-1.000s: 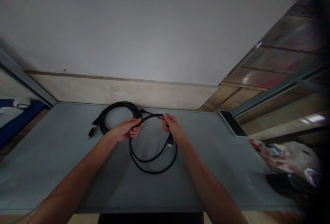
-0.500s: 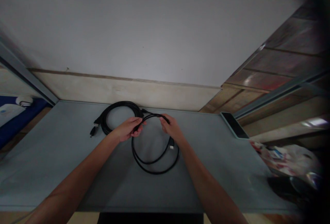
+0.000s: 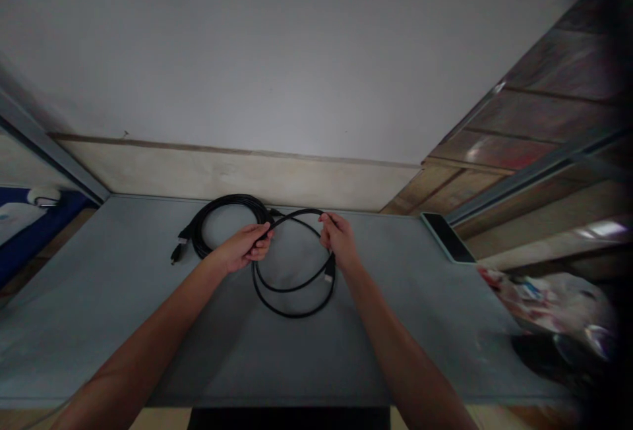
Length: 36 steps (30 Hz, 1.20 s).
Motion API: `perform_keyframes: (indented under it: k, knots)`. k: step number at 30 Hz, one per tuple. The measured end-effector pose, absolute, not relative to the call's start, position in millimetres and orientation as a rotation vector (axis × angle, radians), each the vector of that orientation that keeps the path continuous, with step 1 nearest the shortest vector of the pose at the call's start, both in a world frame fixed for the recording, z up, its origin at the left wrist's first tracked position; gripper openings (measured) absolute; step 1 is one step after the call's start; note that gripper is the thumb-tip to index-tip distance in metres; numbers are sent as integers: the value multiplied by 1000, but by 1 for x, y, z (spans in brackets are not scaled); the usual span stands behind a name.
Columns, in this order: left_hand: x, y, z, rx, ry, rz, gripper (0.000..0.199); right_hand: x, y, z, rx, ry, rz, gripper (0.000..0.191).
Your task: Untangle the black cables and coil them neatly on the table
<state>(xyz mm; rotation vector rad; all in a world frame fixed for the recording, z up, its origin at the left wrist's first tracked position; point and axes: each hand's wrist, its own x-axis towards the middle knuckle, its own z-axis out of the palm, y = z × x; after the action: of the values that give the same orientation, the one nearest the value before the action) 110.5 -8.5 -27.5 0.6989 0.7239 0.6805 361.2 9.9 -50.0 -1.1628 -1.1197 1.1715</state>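
Note:
A black cable (image 3: 295, 316) hangs in loose loops between my two hands over the grey table. My left hand (image 3: 246, 245) is closed round the loops at their left side. My right hand (image 3: 339, 237) pinches the cable at the upper right, stretching a curved length between the hands. Just below the right hand shows a black plug (image 3: 329, 268) with a pale tip. Behind my left hand lies a wound coil of black cable (image 3: 200, 227). Another plug (image 3: 177, 253) sticks out at the coil's left. Whether the coil and loops join is hidden by my left hand.
The grey table (image 3: 99, 298) meets a pale wall (image 3: 277, 74) at its back edge. A phone (image 3: 448, 239) lies at the table's right edge. Beyond that edge sit plastic bags (image 3: 568, 305) and a dark object (image 3: 537, 354). Blue fabric (image 3: 74, 212) shows past the left edge.
My right hand has moved slightly right, drawing a longer arc of cable away from my left hand. The hanging loops have risen a little. The wound coil stays in place.

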Motion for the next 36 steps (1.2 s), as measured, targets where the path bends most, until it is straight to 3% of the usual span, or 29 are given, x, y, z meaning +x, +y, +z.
perform_keyframes:
  k: [6, 13, 23, 29, 36]
  knots:
    - [114, -9, -34, 692, 691, 739, 28, 364, 13, -53, -1026, -765, 1211, 40]
    - [108, -3, -35, 595, 693, 787, 23, 354, 9, -59, -1026, -764, 1313, 35]
    - [98, 0, -35, 696, 794, 609, 25, 355, 6, -48, -1194, -1265, 1274, 33]
    - [96, -3, -32, 791, 828, 530, 29, 346, -2, -44, -1192, -1714, 995, 25]
    - [101, -4, -28, 768, 800, 609, 33, 349, 3, -48, -1249, -1509, 1021, 27]
